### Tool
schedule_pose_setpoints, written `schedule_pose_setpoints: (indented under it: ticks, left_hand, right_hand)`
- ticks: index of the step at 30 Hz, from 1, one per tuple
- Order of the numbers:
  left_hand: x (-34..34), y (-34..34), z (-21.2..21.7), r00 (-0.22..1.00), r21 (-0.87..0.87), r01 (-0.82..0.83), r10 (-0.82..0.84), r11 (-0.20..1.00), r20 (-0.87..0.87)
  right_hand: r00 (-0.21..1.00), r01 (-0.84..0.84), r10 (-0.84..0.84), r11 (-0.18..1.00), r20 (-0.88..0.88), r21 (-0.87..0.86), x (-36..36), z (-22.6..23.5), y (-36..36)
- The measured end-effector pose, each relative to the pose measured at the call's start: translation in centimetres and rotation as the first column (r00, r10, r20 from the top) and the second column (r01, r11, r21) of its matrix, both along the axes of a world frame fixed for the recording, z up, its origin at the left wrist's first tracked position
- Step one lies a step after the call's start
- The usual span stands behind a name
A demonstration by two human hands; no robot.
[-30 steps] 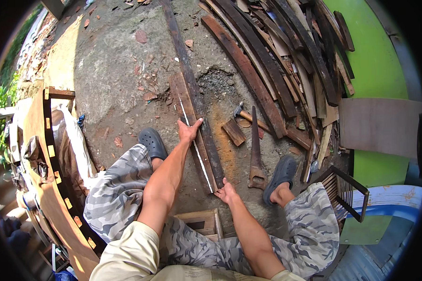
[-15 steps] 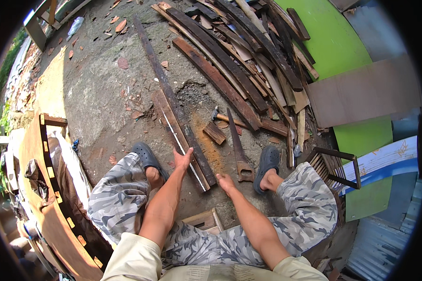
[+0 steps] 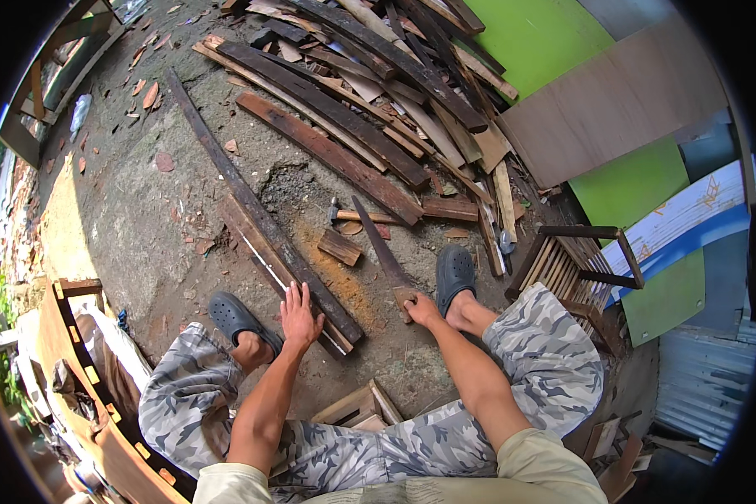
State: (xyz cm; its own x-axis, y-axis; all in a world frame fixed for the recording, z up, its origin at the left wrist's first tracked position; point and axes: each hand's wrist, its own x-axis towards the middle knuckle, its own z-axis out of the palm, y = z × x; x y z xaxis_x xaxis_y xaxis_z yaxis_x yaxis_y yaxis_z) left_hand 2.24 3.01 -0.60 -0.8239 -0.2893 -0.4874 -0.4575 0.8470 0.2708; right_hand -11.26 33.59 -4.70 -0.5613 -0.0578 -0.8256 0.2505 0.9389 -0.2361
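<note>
Two long boards lie side by side on the ground between my feet. My left hand (image 3: 301, 316) rests flat, fingers stretched, on the near end of the brown board (image 3: 250, 233), which carries a white stripe along its length. Against its right side lies a longer dark board (image 3: 227, 164). My right hand (image 3: 420, 309) is closed around the wooden handle of a handsaw (image 3: 384, 254); the blade points away from me along the ground. Just beyond the saw are a short wood block (image 3: 340, 248) and a hammer (image 3: 353, 216) with a wooden handle.
A heap of old planks (image 3: 344, 109) fills the far middle. At the right stand a slatted wooden stool (image 3: 575, 269) and leaning green panels (image 3: 630, 189). A curved wooden piece of furniture (image 3: 101, 420) stands at the left. Orange sawdust (image 3: 315, 244) covers the ground near the boards.
My right hand has moved right from beside the boards and taken hold of the handsaw's handle. My left hand has opened flat on the board. The view has shifted to the right.
</note>
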Motion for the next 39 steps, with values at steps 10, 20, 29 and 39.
schedule_pose_setpoints:
  ticks: [10, 20, 29, 39]
  left_hand:
    - [-3.7, -0.8, -0.9, 0.997, -0.074, 0.054, -0.050, 0.996, 0.060]
    - [-4.3, -3.0, 0.3, 0.984, 0.099, 0.126, -0.138, 0.987, 0.116]
    - [-3.8, -4.2, -0.1, 0.974, 0.125, 0.153, -0.170, 0.980, 0.147]
    - [-3.6, -4.0, 0.7, 0.976, 0.099, 0.108, -0.124, 0.989, 0.177]
  right_hand:
    - [0.946, 0.099, -0.102, 0.995, -0.309, -0.026, -9.9, 1.9, 1.6]
    - [0.955, -0.015, -0.006, 0.998, -0.296, -0.068, -6.8, 0.5, 0.7]
    - [0.865, -0.358, 0.470, 0.824, -0.176, 0.438, 5.1, -3.0, -1.3]
    - [0.971, -0.230, 0.214, 0.959, 0.105, 0.168, 2.5, 1.0, -1.8]
